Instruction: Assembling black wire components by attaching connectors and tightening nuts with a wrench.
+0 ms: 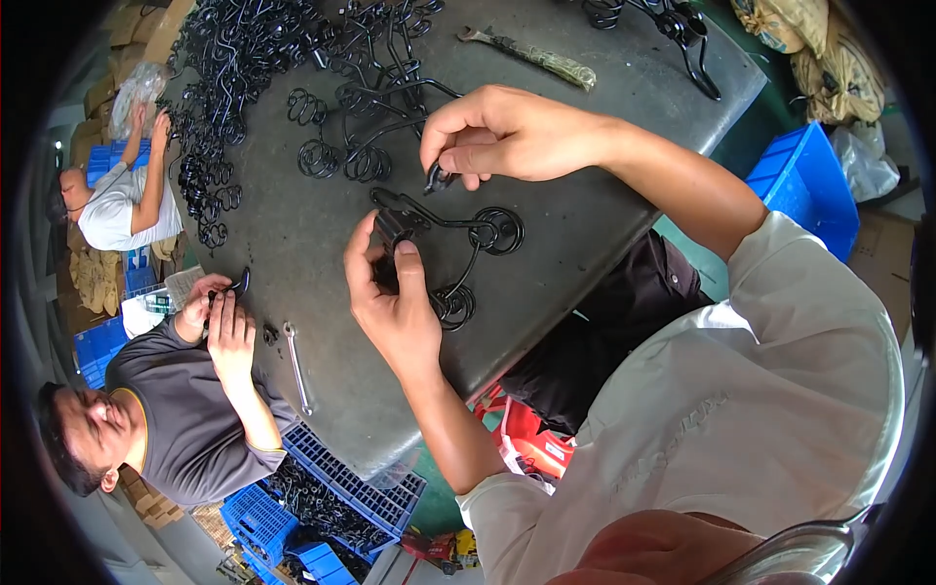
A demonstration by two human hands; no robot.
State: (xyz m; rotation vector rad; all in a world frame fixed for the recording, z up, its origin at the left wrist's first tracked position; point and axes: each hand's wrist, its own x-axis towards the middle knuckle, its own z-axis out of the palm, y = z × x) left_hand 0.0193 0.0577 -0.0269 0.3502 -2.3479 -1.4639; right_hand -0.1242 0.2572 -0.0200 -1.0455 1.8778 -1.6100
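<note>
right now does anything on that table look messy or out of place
Nothing looks damaged or spilled. The black wire parts lie in a loose tangled heap at the far end of the dark table, and a spanner lies alone near its edge. The left hand and right hand hold one wire piece.

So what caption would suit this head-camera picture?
Left hand steadies a black coiled wire piece on the grey table while the right hand pinches a small black part.

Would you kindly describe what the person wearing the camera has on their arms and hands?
Both hands are bare: no gloves, rings or watch show on the left hand or the right hand. The forearms are uncovered too. The person wears a pale, off-white short-sleeved shirt; its sleeves end near the elbows, the right cuff by the table's edge, the left cuff lower in the picture.
</note>
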